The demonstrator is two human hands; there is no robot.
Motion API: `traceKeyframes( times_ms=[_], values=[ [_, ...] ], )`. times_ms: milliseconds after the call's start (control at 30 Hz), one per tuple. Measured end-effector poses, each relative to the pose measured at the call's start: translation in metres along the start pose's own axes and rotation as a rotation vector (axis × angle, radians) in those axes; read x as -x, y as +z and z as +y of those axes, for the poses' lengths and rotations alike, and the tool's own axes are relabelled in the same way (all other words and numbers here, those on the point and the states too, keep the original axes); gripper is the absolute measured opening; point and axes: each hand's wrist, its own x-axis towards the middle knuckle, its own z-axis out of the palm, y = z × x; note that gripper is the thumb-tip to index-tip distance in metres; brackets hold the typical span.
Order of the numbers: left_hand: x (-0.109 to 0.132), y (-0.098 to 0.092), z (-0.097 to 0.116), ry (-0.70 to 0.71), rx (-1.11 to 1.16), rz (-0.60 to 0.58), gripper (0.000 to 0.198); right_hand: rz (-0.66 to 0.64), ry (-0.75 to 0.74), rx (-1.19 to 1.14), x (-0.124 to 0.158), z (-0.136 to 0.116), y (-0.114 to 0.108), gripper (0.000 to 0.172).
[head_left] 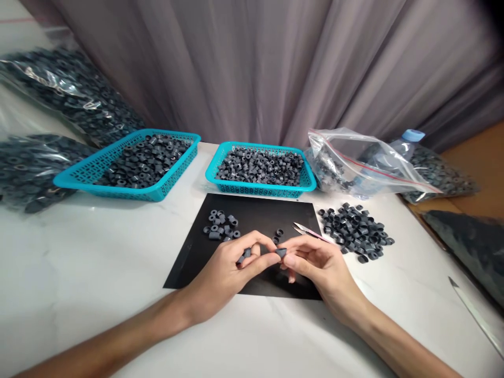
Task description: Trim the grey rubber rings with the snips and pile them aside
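Note:
Over a black mat (192, 262), my left hand (232, 265) and my right hand (318, 262) meet fingertip to fingertip. Between their thumbs and forefingers they pinch one small dark grey plastic ring (281, 252). A couple more grey pieces (244, 255) are tucked in the curled fingers of my left hand. Just beyond the fingertips, two loose rings (279, 232) lie on the mat. A small group of thicker grey pieces (222, 224) sits at the mat's left. Beside my right hand lie thin-bladed snips (309, 231), partly covered by that hand.
Two turquoise baskets (161, 193) (260, 187) of grey pieces stand at the back. A heap of grey rings (354, 231) lies right of the mat. Filled plastic bags (35, 168) flank the left; an open zip bag (366, 157), a bottle (409, 142) and a pointed tool (472, 312) are right.

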Motion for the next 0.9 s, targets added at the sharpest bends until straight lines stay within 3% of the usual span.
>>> traceKeyframes(
  times_ms=[467,567,667,767,900],
  values=[
    [0.002,0.004,-0.001,-0.043,0.107,-0.011,0.025,0.027,-0.032,0.061,0.001,0.003,-0.003,0.015],
    [0.001,0.008,0.001,-0.104,0.293,-0.088,0.028,0.05,-0.128,0.185,0.004,0.002,0.0,0.012],
    [0.002,0.013,0.006,-0.21,0.618,-0.179,0.033,0.042,-0.348,0.481,0.007,0.0,0.003,0.008],
    [0.006,0.017,0.011,-0.426,0.939,-0.167,0.035,0.007,-0.484,0.724,0.007,-0.002,0.006,0.014],
    [0.011,0.014,0.008,-0.536,1.007,-0.125,0.033,0.07,-0.533,0.815,0.002,-0.008,-0.002,0.016]
  ],
)
